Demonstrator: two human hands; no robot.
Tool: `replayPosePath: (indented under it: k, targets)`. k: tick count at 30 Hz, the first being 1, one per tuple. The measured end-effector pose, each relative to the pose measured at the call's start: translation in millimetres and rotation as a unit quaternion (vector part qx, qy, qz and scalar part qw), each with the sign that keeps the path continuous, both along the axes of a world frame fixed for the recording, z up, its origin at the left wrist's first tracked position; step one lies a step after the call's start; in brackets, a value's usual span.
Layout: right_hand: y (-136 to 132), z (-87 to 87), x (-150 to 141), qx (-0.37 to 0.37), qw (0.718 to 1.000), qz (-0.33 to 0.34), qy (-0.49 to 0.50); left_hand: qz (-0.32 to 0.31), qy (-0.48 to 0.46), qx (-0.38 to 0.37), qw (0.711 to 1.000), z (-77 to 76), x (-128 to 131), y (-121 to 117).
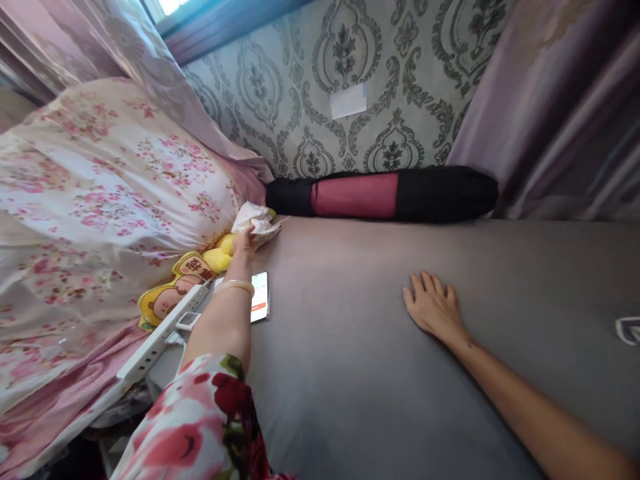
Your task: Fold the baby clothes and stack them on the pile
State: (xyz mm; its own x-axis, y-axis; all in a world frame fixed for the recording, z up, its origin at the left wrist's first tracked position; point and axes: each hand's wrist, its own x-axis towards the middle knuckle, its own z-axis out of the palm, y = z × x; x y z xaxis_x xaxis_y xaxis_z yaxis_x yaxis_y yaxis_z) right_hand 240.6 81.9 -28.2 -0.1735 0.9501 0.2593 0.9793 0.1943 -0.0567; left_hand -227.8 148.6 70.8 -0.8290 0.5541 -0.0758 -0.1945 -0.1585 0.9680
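Observation:
My left hand (244,241) reaches to the far left corner of the bed. It is closed on a crumpled white cloth (254,217); some of its fingers are hidden. Yellow plush pieces (219,258) lie just beside that wrist, which wears a pale bangle (235,285). A phone (259,297) with a lit screen lies under and to the right of the forearm, partly covered by it. My right hand (432,303) rests palm down on the grey bed sheet (345,347), its fingers spread and nothing in them.
A long black and dark-pink bag (355,195) lies along the patterned wall (345,53). A white power strip (160,333) with a plugged-in charger runs along the bed's left edge, near a bear-faced cushion (170,300). Floral fabric (115,180) hangs at left.

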Motion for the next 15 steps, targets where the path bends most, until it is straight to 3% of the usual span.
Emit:
replayPosePath:
  k: [7, 15]
  targets:
    - [-2.7, 3.1, -1.3, -0.003, 1.0, -0.003, 0.013, -0.158, 0.062, 0.105, 0.98, 30.4, 71.4, 18.1]
    - [-3.4, 2.8, 0.8, -0.012, 0.999, -0.006, 0.041, -0.296, 0.147, 0.193, 0.924, 45.7, 173.2, 4.0]
